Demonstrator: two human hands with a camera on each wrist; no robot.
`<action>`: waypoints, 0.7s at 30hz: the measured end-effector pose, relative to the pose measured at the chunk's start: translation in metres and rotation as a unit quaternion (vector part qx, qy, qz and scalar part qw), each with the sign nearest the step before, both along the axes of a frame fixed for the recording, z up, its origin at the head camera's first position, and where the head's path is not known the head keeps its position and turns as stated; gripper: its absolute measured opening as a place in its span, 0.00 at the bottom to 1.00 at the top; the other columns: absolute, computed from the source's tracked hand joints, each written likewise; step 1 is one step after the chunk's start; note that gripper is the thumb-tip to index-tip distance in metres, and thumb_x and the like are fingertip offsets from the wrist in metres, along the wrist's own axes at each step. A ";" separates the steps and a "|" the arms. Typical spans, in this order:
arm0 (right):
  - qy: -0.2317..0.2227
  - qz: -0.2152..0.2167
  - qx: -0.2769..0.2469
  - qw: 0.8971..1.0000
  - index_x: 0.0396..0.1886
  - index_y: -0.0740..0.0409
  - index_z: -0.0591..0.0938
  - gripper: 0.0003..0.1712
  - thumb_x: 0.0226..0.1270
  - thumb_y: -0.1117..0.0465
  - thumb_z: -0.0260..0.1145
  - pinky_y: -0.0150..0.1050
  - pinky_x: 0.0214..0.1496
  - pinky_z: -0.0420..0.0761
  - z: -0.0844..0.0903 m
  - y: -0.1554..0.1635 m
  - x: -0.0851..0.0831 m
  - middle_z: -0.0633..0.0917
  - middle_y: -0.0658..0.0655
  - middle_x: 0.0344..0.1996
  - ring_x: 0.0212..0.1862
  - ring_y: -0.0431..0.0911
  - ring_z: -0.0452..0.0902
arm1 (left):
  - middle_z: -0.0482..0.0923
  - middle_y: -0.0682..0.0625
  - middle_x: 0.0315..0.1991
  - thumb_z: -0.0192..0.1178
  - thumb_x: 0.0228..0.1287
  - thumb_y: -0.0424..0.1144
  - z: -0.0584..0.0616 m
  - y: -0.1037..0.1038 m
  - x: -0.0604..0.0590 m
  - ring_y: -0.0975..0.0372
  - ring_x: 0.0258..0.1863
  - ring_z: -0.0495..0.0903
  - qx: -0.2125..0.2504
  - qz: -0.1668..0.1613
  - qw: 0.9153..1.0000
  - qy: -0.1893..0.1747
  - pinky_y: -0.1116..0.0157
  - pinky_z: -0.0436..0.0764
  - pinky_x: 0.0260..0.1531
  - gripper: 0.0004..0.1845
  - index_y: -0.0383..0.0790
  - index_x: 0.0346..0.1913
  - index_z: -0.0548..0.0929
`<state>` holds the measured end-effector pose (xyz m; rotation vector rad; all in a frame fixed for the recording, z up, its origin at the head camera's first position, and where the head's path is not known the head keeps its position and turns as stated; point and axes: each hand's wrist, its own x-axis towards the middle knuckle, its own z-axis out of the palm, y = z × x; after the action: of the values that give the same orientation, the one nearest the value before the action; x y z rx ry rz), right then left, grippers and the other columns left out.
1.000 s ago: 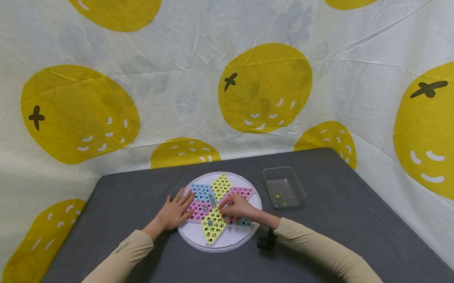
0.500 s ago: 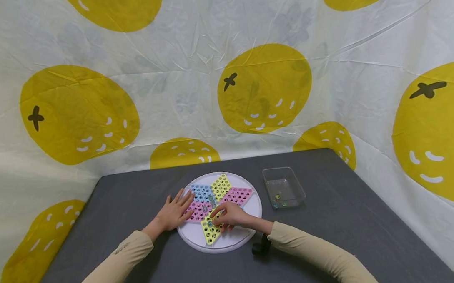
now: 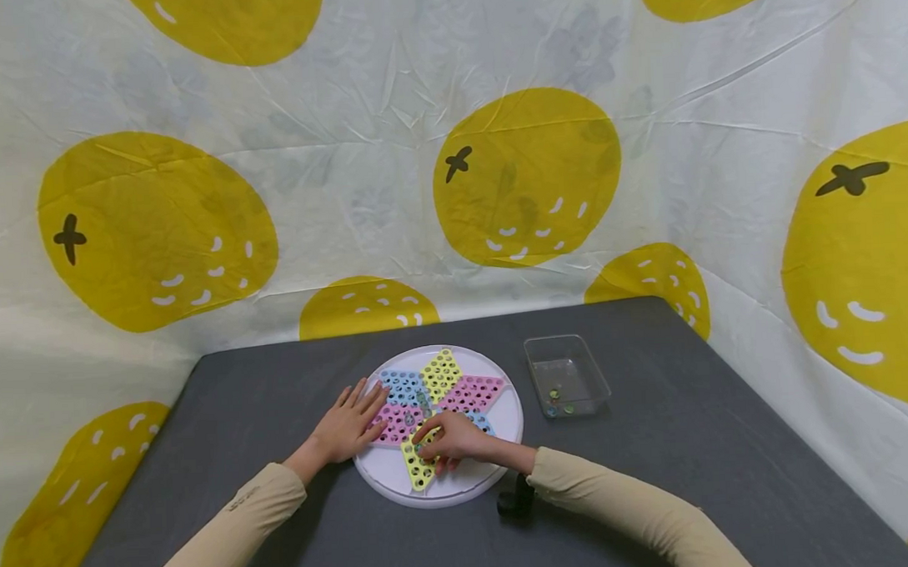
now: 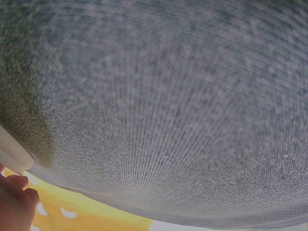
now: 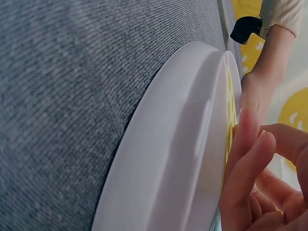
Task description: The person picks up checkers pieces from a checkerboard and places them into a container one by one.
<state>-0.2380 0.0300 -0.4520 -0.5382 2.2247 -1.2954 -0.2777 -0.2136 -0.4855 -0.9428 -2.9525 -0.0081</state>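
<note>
Game board (image 3: 467, 478) bears spread left grip (image 3: 346, 427); right grip (image 3: 458, 440) pinches marble (image 3: 419, 446).

A bare right hand (image 3: 457, 438) masks part of the yellow, diamond-shaped near point (image 3: 413, 466) of a round white plastic board (image 3: 472, 486), anything at its fingertips (image 3: 426, 453) too small to make out from here; beige fabric sleeves (image 3: 233, 525) run out of sight.

Dark grey table (image 3: 403, 548) sat under the grip (image 3: 455, 440), surface finely textured, far edge beyond it. Wrinkled white cloth walls (image 3: 353, 187) rose behind the grip and to its left and right, big yellow fruit prints (image 3: 529, 177), dark crosses and white dashes on them. Light was soft.
</note>
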 end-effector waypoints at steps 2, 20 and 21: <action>0.000 -0.002 0.004 1.000 0.41 0.57 0.81 0.13 0.54 0.62 0.65 0.29 0.14 0.71 0.000 -0.001 0.000 0.85 0.61 0.20 0.14 0.39 0.74 | 0.51 0.45 0.70 0.40 0.65 0.55 0.000 0.000 0.000 0.45 0.69 0.46 -0.001 0.000 1.000 0.000 0.45 0.50 0.63 0.33 0.43 0.68 0.53; -0.002 -0.007 -0.004 1.000 0.39 0.59 0.81 0.10 0.55 0.63 0.64 0.28 0.13 0.69 0.000 -0.002 0.002 0.84 0.62 0.22 0.13 0.39 0.73 | 0.50 0.47 0.70 0.38 0.65 0.57 0.001 0.001 0.000 0.46 0.69 0.45 -0.007 0.014 1.000 -0.010 0.41 0.47 0.62 0.33 0.45 0.69 0.52; -0.003 -0.007 -0.004 1.000 0.39 0.59 0.81 0.10 0.55 0.63 0.63 0.28 0.13 0.69 0.000 -0.002 0.002 0.84 0.62 0.22 0.13 0.39 0.73 | 0.50 0.47 0.70 0.38 0.65 0.57 0.001 0.001 0.000 0.46 0.69 0.45 -0.009 0.014 1.000 -0.009 0.41 0.47 0.62 0.33 0.45 0.69 0.52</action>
<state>-0.2362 0.0280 -0.4524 -0.5208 2.2239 -1.3112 -0.2774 -0.2127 -0.4841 -0.9081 -2.9868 0.0097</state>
